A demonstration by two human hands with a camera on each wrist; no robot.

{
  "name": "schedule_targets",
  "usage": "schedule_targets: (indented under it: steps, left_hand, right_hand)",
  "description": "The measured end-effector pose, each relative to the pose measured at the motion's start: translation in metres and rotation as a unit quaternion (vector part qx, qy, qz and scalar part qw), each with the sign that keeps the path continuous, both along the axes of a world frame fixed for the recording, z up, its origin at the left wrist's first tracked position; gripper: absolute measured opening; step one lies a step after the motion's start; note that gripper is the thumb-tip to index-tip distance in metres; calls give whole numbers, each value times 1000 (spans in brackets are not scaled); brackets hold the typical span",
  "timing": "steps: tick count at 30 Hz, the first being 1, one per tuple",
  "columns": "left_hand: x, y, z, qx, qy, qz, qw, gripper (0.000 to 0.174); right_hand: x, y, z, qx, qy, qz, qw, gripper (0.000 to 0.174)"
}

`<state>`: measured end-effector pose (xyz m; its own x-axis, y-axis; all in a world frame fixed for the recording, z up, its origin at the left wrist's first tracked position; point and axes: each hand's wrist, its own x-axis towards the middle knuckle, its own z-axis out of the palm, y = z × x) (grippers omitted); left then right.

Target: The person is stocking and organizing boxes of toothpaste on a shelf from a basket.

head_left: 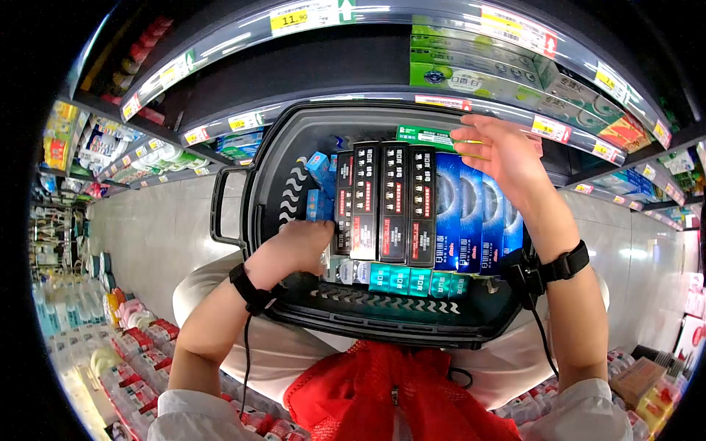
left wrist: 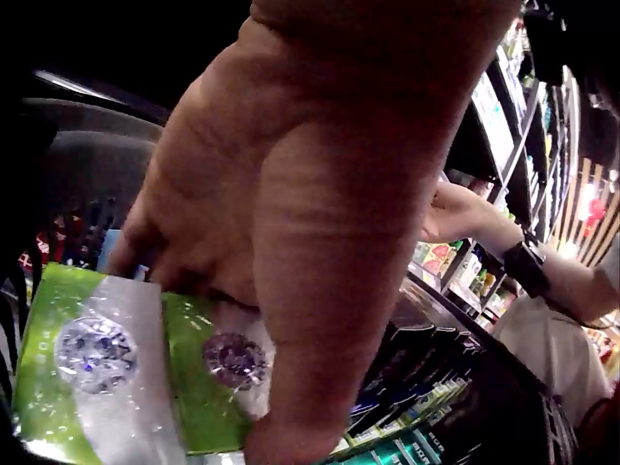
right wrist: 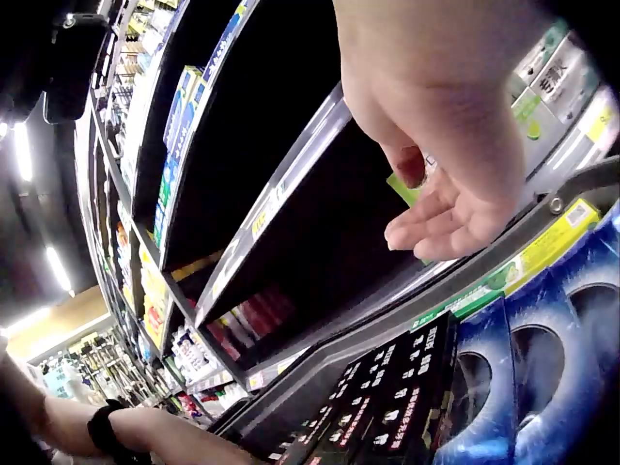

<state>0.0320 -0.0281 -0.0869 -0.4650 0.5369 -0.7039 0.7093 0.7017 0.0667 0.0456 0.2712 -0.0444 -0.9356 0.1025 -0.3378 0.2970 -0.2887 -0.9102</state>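
Note:
A dark basket [head_left: 254, 213] holds rows of packed boxes. Low at its left side, my left hand [head_left: 298, 246] reaches down beside the black boxes [head_left: 365, 198]. In the left wrist view its thumb and fingers span a green-and-white box [left wrist: 228, 358] with a round sparkling picture, and a similar box lies to the left. My right hand [head_left: 507, 151] hovers over the far right part of the basket, fingers loosely extended and holding nothing. Below it are blue boxes [head_left: 471, 213] and a green-and-yellow box [right wrist: 552, 242] along the rim.
Teal boxes [head_left: 419, 281] line the near side of the basket, and small blue boxes [head_left: 318, 169] lie at its left. Ahead, a store shelf [head_left: 294, 73] with price tags carries green cartons [head_left: 471, 73]. The basket sits between the person's knees, its handle [head_left: 226, 204] at left.

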Motion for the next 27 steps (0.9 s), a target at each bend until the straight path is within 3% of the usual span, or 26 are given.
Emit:
schedule_targets:
  steps: [3,10,13,15,17,21,23,25,27]
  left_hand:
    - [0,-10,-4,91,33,-25,995,48]
    - [-3,-15,17,132,63,-48,988,46]
    - [-8,-20,53,125,73,-13,989,48]
    - [-14,-33,69,249,79,55,964,50]
    - [-19,-44,80,352,77,64,931,48]
    - [-29,-59,89,436,93,106,889,54]
    - [-26,-64,108,419,110,193,880,55]
    - [-42,-84,103,564,119,184,796,60]
    - [-44,-88,108,659,93,269,697,67]
  right_hand:
    - [-3,-5,-6,3,-6,18,1000,33]
    - [-2,-9,-9,27,-6,40,999,32]
    - [0,-7,-8,23,5,40,999,32]
    - [1,-8,-8,20,8,43,999,32]
    - [0,-9,-8,25,5,51,998,32]
    - [0,-17,-6,30,-7,52,998,32]
    - [1,-20,-4,30,-12,56,998,30]
    - [1,-21,-6,31,-8,59,998,30]
    - [1,-23,-10,41,-11,70,997,32]
